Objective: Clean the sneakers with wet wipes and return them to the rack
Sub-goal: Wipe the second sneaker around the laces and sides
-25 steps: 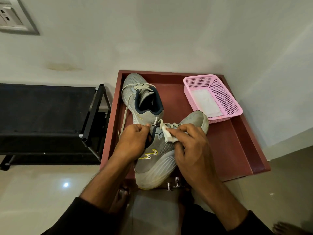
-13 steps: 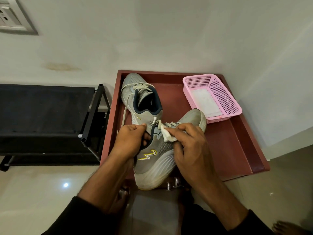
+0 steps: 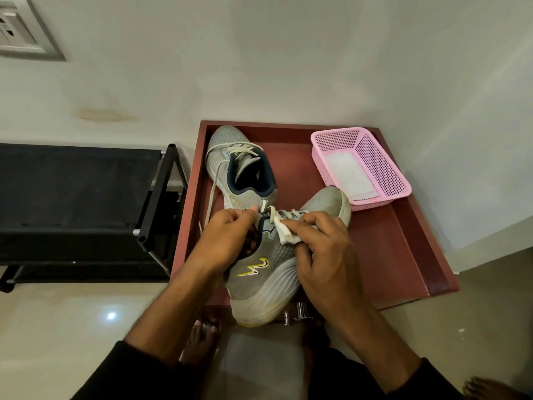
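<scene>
A grey sneaker (image 3: 266,281) with a yellow logo lies tilted on its side on the red-brown table (image 3: 403,255), its heel towards me and over the front edge. My left hand (image 3: 225,243) grips its collar at the opening. My right hand (image 3: 320,249) pinches a crumpled white wet wipe (image 3: 284,230) against the shoe's upper near the tongue and laces. The second grey sneaker (image 3: 239,166) stands upright behind, toe towards the wall, laces loose. The black shoe rack (image 3: 86,203) stands to the left.
A pink mesh basket (image 3: 383,168) holding a flat white wipe sits at the table's back right. A white wall runs close behind, with a socket plate (image 3: 23,27) top left. My bare feet (image 3: 199,342) stand on the tiled floor below the table.
Both hands and the held sneaker have shifted only slightly; the wipe has rubbed a little along the upper near the laces. Nothing was picked up or let go.
</scene>
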